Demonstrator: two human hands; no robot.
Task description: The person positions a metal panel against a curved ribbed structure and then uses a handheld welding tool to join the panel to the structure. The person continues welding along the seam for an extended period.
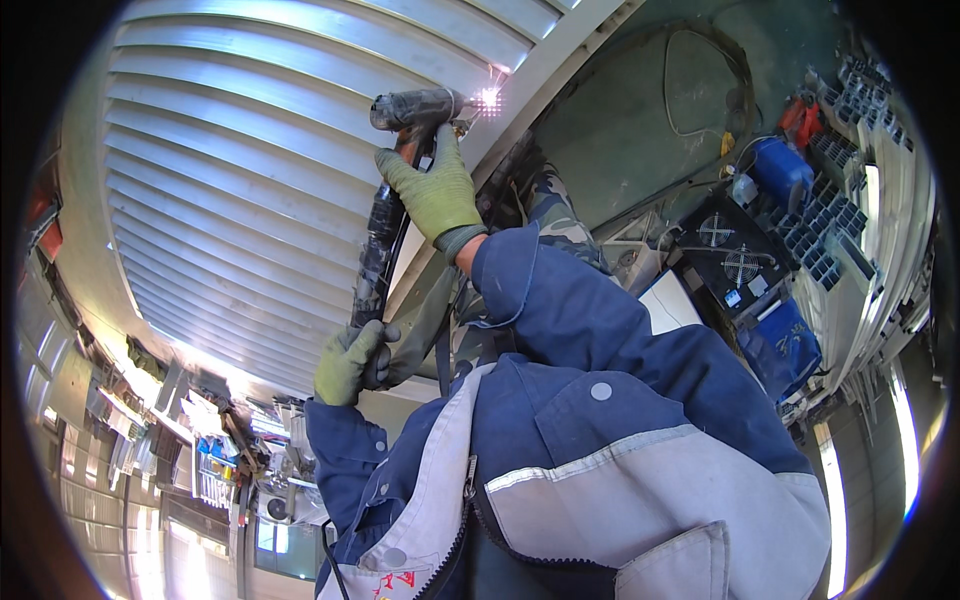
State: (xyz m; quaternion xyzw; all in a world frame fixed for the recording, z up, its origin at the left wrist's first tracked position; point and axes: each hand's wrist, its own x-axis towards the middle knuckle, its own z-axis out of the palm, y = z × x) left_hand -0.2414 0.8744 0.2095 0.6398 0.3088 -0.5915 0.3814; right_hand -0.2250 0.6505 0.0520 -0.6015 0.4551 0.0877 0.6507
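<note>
My right hand (438, 192), in a yellow-green work glove, grips the upper handle of a hand-held welding gun (376, 245) wrapped in dark camouflage tape. The gun's head points right, and a bright pinkish-white spark glows at its tip. That tip meets the pale metal frame (553, 68) of a large slatted metal panel (230, 185), where the slats end. Lower down, my left hand (345, 365), gloved alike, closes round the bottom end of the gun. A grey-green sleeve-like cover (425, 322) trails beside it. Glare hides the weld spot itself.
To the right stand a black box with two fans (735, 245), a blue jug (782, 172), a blue bag (782, 345) and stacked metal profiles (825, 225). A thin cable (668, 95) loops over the green floor. Cluttered shelving (215, 450) lies at lower left.
</note>
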